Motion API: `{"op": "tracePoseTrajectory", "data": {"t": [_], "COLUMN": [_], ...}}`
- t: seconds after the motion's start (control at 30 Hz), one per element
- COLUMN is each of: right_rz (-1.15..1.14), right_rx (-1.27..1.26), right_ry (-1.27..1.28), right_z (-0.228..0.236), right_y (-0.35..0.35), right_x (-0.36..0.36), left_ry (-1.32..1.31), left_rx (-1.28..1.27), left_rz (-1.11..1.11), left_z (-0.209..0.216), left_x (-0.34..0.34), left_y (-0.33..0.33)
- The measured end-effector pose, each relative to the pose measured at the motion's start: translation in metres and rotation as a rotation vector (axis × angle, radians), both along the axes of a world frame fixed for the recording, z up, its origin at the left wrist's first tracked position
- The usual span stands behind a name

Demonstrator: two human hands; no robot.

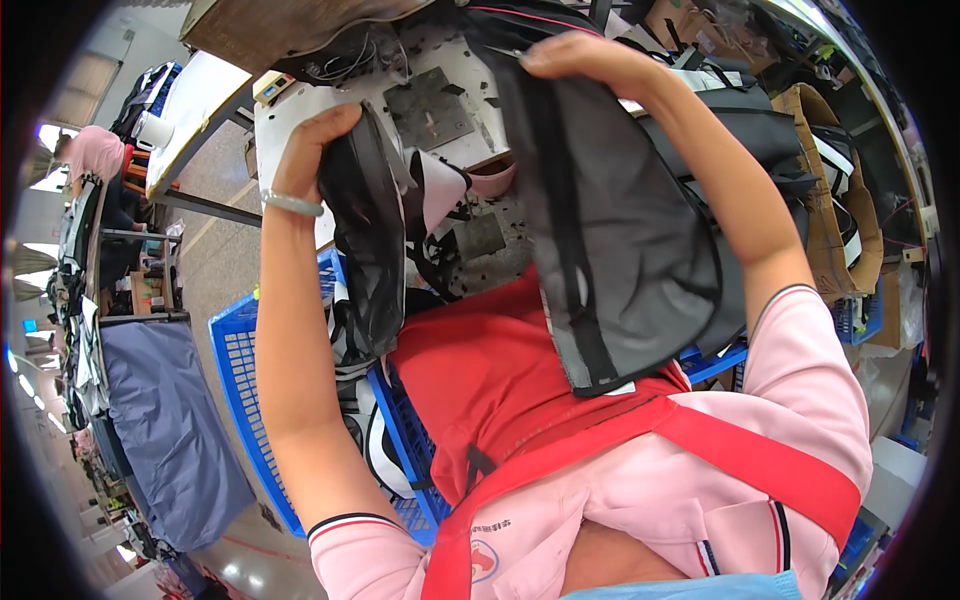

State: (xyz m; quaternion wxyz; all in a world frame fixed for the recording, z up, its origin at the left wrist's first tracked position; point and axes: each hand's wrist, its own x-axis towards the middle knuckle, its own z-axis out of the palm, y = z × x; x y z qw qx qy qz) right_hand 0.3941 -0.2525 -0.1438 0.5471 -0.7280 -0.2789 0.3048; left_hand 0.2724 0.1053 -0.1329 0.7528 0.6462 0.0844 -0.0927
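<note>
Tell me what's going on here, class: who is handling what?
A person in a pink shirt and red apron holds up dark fabric pieces with both hands in front of a sewing machine table. The left hand grips a bunched black piece; the right hand holds a larger grey panel by its top edge. A blue crate sits at the person's left.

Two hands lifting dark fabric pieces above a sewing tabletop.
Left hand (312,150) grips a black mesh piece (365,250) hanging over a blue crate (240,400); right hand (585,58) pinches the top edge of a grey fabric panel (620,250) with a black strap; red apron (480,380) below; tabletop (440,100) behind, cluttered.
</note>
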Motion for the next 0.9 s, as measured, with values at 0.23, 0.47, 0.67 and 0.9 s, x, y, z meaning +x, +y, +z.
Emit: {"op": "tracePoseTrajectory", "data": {"t": [0.23, 0.47, 0.67, 0.9], "right_rz": [0.217, 0.589, 0.239, -0.369], "right_rx": [-0.67, -1.551, -0.716, -0.167], "right_ry": [0.589, 0.392, -0.095, -1.231], "right_z": [-0.103, -0.175, -0.115, -0.054], "right_y": [-0.183, -0.387, -0.199, -0.026], "right_x": [-0.174, -0.369, -0.255, -0.057], "left_ry": [0.02, 0.009, -0.025, 0.009], "left_rx": [-0.023, 0.032, 0.316, 0.771], "left_rz": [-0.178, -0.229, -0.332, -0.699], "left_z": [-0.026, -0.032, -0.036, -0.02], "left_x": [-0.055, -0.069, -0.072, -0.116], "left_y": [-0.03, -0.048, -0.058, -0.086]}}
